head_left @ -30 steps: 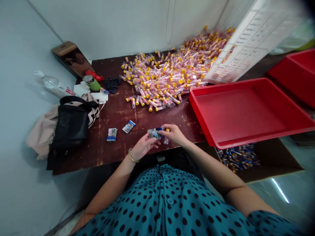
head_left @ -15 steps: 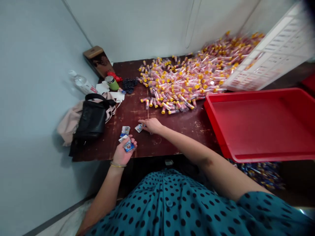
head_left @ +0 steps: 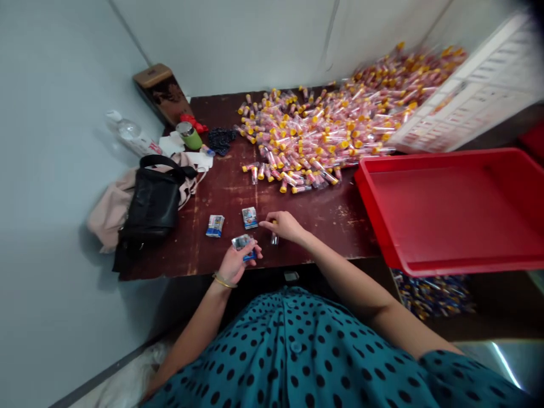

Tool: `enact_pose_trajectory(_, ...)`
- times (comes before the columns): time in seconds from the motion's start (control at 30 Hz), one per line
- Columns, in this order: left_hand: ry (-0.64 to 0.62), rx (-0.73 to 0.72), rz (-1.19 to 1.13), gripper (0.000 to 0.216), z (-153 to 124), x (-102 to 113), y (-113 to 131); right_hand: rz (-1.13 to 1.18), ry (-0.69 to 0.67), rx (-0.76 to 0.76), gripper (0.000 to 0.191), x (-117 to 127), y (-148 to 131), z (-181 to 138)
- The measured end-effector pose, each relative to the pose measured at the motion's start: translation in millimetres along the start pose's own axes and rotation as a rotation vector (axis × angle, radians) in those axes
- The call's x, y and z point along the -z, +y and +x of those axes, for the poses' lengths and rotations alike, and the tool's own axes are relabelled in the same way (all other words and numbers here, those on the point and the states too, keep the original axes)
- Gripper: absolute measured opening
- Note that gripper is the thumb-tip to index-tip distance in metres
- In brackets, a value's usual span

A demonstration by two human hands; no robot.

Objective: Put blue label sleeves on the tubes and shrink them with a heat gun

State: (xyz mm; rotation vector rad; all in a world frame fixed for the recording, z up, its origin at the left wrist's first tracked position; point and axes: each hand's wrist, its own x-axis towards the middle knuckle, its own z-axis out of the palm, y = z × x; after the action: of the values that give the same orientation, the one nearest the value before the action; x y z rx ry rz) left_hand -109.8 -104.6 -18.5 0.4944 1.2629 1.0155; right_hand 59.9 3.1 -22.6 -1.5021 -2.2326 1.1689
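My left hand [head_left: 236, 262] is closed on a small blue-and-white packet [head_left: 243, 243] at the near edge of the dark wooden table [head_left: 229, 192]. My right hand [head_left: 287, 225] rests just right of it, fingers curled round a small clear tube [head_left: 274, 238]. Two more packets lie on the table close by, one [head_left: 249, 217] right beside my right fingertips and one [head_left: 215, 225] further left. A big heap of clear tubes with yellow caps [head_left: 331, 130] covers the far part of the table.
An empty red tray [head_left: 450, 209] sits at the right, overhanging the table edge. A white grid rack [head_left: 471, 96] leans over the heap. A black bag [head_left: 153, 201], bottle [head_left: 130, 133] and green cup [head_left: 189, 136] crowd the left corner. A box of blue items [head_left: 429, 292] stands below.
My right hand has pulled back from the packet on the table towards my left hand. The left hand, still holding its packet, has shifted a little right.
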Motion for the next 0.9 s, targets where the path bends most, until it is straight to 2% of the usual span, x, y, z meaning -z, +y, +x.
enact_pose_trajectory(0.07,-0.016,-0.032,0.113,0.039,8,-17,-2,0.319,-0.04,0.062,0.037,8,12,-24)
enact_pose_trajectory(0.13,-0.053,-0.043,0.205,0.042,13,-37,-4,0.506,-0.029,0.158,0.029,16,21,-48)
enact_pose_trajectory(0.2,-0.093,-0.024,0.263,0.045,17,-57,-7,0.539,0.011,0.198,0.022,24,30,-66)
enact_pose_trajectory(0.3,-0.163,0.045,0.278,0.046,22,-84,-10,0.499,0.064,0.101,0.015,39,47,-85)
enact_pose_trajectory(0.4,-0.244,0.123,0.3,0.047,26,-101,-13,0.52,0.097,0.004,0.017,53,61,-103)
enact_pose_trajectory(0.57,-0.261,0.174,0.395,0.047,26,-111,-19,0.646,0.127,-0.049,0.032,61,77,-126)
enact_pose_trajectory(0.67,-0.279,0.136,0.386,0.042,18,-115,-22,0.83,0.158,-0.108,0.038,64,90,-138)
enact_pose_trajectory(0.77,-0.287,0.087,0.34,0.039,10,-117,-25,1.012,0.109,-0.081,0.037,68,105,-148)
enact_pose_trajectory(0.8,-0.283,0.072,0.32,0.039,9,-116,-25,1.023,0.095,-0.09,0.039,69,109,-149)
enact_pose_trajectory(0.9,-0.266,0.052,0.276,0.037,9,-112,-28,1.032,0.17,-0.14,0.04,71,116,-150)
